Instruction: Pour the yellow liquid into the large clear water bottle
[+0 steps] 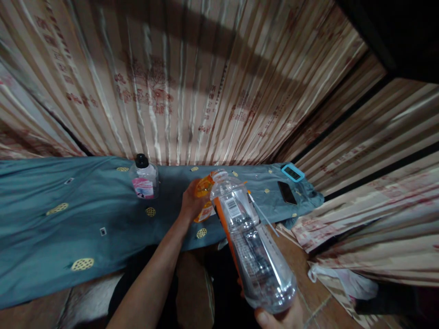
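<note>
Clear bottle (pixel 252 242) tilted, right hand (pixel 279 317) under base; left hand (pixel 192 201) at neck.

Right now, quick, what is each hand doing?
Left hand: closed around an orange bottle near the clear bottle's mouth.
Right hand: holding the base of the tilted clear plastic bottle.

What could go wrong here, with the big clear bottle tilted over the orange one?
1. The clear bottle is held only at its base by the right hand; its grip looks small, so it may slip.
2. Its neck meets the orange bottle that the left hand steadies; a poor aim might spill liquid on the blue cloth.
3. The phone lies close and could get wet.
</note>
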{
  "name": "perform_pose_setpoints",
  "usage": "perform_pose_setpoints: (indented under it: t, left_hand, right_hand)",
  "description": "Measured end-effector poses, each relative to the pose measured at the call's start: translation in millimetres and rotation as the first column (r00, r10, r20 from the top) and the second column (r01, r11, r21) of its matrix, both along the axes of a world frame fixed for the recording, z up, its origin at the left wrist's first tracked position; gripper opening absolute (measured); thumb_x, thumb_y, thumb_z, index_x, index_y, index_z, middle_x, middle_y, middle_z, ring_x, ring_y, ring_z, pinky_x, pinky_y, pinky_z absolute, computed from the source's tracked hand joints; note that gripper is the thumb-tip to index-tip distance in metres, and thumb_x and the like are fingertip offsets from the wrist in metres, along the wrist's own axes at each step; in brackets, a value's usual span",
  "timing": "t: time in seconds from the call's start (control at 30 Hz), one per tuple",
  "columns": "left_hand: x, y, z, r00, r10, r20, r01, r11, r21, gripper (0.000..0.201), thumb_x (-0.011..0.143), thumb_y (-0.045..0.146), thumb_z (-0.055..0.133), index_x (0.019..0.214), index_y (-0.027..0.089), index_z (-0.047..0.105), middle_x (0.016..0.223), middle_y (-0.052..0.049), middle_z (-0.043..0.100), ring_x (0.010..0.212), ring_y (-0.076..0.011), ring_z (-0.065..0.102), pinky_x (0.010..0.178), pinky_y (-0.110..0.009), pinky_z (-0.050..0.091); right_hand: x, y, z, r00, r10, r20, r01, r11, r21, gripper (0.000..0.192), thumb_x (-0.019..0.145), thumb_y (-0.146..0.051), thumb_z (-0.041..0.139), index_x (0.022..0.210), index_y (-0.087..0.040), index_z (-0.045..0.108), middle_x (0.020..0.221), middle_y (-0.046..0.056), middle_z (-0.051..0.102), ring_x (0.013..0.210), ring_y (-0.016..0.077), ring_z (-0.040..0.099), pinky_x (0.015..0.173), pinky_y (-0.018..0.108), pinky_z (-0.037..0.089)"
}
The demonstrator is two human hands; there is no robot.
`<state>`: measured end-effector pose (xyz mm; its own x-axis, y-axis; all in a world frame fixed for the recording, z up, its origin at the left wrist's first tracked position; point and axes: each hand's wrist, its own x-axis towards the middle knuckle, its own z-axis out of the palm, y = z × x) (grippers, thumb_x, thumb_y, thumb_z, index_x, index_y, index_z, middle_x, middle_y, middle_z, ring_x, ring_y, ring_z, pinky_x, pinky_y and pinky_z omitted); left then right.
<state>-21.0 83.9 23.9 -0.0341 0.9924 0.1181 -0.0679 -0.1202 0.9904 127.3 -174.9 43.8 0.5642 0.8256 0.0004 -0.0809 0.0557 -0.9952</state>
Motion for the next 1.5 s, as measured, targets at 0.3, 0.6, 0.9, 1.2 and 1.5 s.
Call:
perform_pose_setpoints:
  t: [0.3, 0.6, 0.9, 1.2, 1.5]
  left_hand:
    - [-0.3, -0.6, 2.0, 1.0, -0.002, 0.021, 0.002, 1.0, -0.009, 0.043, 0.063, 0.036, 0.078, 0.101, 0.019, 0.068, 0.096, -0.005, 0.078, 0.089, -0.0254, 0.074, 0.082, -0.038, 0.059]
    - [-0.9, -2.0, 5.4, 1.0, 0.002, -0.015, -0.002, 1.0, -0.01, 0.04, 0.064, 0.033, 0.078, 0.101, 0.021, 0.069, 0.096, -0.004, 0.079, 0.091, -0.0259, 0.074, 0.082, -0.037, 0.06]
    - [-1.0, -3.1, 8.4, 1.0, 0.001, -0.025, -0.002, 0.999, -0.036, 0.041, 0.064, 0.034, 0.079, 0.101, 0.02, 0.069, 0.095, -0.004, 0.078, 0.094, -0.0271, 0.074, 0.085, -0.038, 0.058]
    - [-3.3, -3.4, 12.0, 0.999, 0.005, -0.035, -0.006, 0.999, -0.032, 0.042, 0.063, 0.034, 0.08, 0.101, 0.019, 0.069, 0.095, -0.004, 0.079, 0.091, -0.0263, 0.074, 0.083, -0.037, 0.058]
    - [-1.6, -0.5, 6.3, 1.0, 0.004, -0.008, -0.004, 1.0, 0.003, 0.044, 0.063, 0.038, 0.079, 0.101, 0.018, 0.068, 0.096, -0.005, 0.078, 0.092, -0.0266, 0.074, 0.082, -0.037, 0.058]
  right_hand:
    - [-0.2, -0.7, -1.0, 1.0, 0.023, -0.008, -0.023, 1.0, -0.003, 0.076, 0.056, -0.065, 0.092, 0.11, -0.021, 0.059, 0.084, 0.006, 0.077, 0.11, 0.0378, 0.073, 0.088, 0.044, 0.06]
    - [-1.8, 0.1, 3.2, 1.0, 0.019, 0.002, -0.019, 1.0, -0.011, 0.07, 0.06, -0.064, 0.09, 0.108, -0.022, 0.06, 0.083, 0.007, 0.078, 0.109, 0.0366, 0.073, 0.085, 0.041, 0.061]
    - [-2.2, 3.5, 3.4, 1.0, -0.031, -0.005, 0.03, 0.999, -0.034, 0.093, 0.045, -0.068, 0.094, 0.116, -0.019, 0.059, 0.098, 0.012, 0.078, 0.106, 0.0394, 0.073, 0.091, 0.047, 0.06]
    - [4.8, 0.8, 1.3, 0.998, 0.022, 0.058, -0.022, 1.0, -0.012, 0.08, 0.049, -0.064, 0.095, 0.108, -0.018, 0.065, 0.091, 0.012, 0.078, 0.104, 0.0387, 0.074, 0.083, 0.043, 0.061]
    - [-4.7, 5.1, 10.6, 1.0, 0.015, 0.0, -0.015, 1.0, -0.017, 0.111, 0.05, -0.066, 0.094, 0.14, -0.017, 0.051, 0.131, 0.019, 0.07, 0.116, 0.0381, 0.07, 0.088, 0.041, 0.061]
